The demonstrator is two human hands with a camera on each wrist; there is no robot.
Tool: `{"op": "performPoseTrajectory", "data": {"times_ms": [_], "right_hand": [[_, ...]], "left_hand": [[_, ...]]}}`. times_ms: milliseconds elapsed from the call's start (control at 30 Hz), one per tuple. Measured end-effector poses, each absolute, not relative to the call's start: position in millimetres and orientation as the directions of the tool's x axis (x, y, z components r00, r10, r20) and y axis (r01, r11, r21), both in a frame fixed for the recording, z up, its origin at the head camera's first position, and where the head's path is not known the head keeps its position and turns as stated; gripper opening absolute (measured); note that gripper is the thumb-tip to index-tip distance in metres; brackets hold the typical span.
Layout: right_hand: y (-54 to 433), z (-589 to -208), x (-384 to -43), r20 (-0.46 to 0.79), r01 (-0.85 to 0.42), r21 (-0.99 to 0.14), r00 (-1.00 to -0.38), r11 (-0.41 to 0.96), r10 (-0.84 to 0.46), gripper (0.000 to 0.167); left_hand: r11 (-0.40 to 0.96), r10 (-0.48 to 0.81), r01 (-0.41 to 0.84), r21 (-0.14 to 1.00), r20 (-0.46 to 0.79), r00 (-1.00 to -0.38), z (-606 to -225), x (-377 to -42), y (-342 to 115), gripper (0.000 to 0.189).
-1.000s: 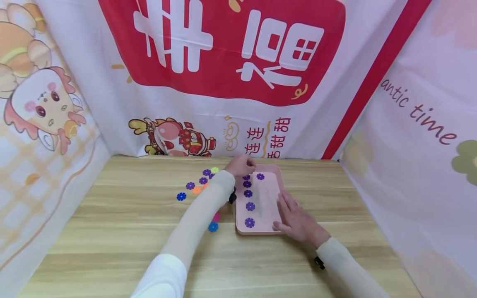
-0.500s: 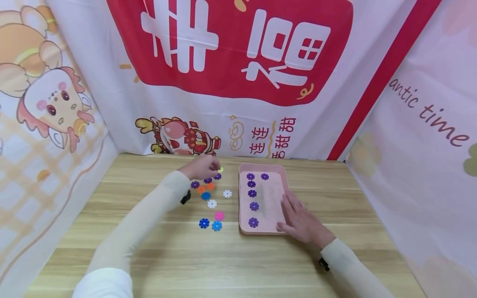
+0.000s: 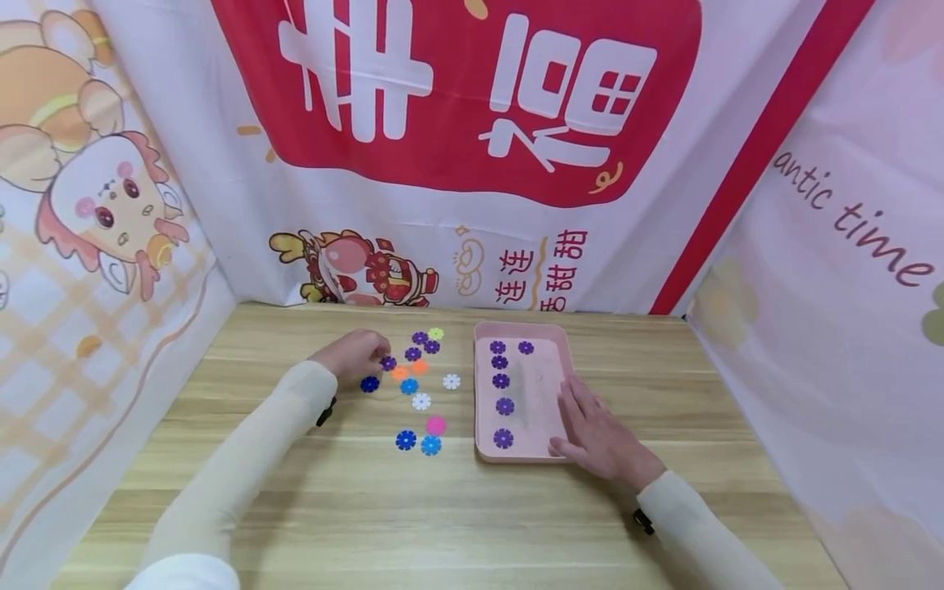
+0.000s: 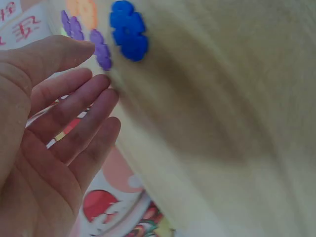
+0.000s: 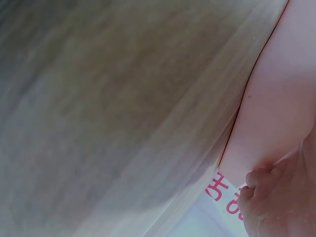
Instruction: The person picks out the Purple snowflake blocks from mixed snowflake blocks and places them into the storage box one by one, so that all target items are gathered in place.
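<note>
Left hand [image 3: 352,352]: left of the pink tray [image 3: 542,385], level with its far half. Fingers relaxed, nothing seen in their grasp; fingertips at the purple disc [image 3: 388,363], contact not confirmable.
Dark blue disc [image 3: 370,384]: left of the tray, just nearer the person than the purple disc; finger room on that side is judged tight.
Purple disc: on the table, well left of the tray, directly rightward of the left hand's fingertips. Round outline, so no long axis to align. The left hand is nearer; the other is beyond the tray floor.
Orange discs [image 3: 400,373]: between the purple disc and the tray, just beside the former; a sideways drag would probably disturb them, so a lift is judged safer.
White disc [image 3: 451,382]: left of the tray, near its left wall; a strip of bare table separates them.
Tray purple discs [image 3: 501,381]: five in a column along the tray's left wall, a sixth right of the farthest. Bare floor shows right of the column.
Right hand [image 3: 601,434]: at the tray's right wall, fingers straight, gripping nothing, apparently steadying it.
</note>
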State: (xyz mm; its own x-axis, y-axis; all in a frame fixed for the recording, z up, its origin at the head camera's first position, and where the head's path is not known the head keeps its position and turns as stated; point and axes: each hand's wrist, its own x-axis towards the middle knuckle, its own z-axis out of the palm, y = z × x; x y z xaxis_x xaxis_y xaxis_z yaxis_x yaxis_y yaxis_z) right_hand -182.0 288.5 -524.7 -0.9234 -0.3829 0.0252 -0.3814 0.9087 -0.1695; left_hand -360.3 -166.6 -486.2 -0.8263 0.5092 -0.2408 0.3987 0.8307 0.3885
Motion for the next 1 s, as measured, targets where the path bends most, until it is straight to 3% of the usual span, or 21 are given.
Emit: {"op": "performPoseTrajectory", "data": {"times_ms": [367,1000], "right_hand": [[287.6,-527.1,-182.6,0.023,-0.385,-0.183,-0.922,0.905,-0.387,0.096],[290.8,-525.7,-182.9,0.033,-0.395,-0.177,-0.918,0.901,-0.396,0.095]], "left_hand": [[0.818,0.492,0.365,0.445,-0.212,-0.845,-499.9,-368.0,-172.9,0.040],[0.782,0.486,0.326,0.531,-0.191,-0.853,-501.6,-372.3,-168.5,0.012]]}}
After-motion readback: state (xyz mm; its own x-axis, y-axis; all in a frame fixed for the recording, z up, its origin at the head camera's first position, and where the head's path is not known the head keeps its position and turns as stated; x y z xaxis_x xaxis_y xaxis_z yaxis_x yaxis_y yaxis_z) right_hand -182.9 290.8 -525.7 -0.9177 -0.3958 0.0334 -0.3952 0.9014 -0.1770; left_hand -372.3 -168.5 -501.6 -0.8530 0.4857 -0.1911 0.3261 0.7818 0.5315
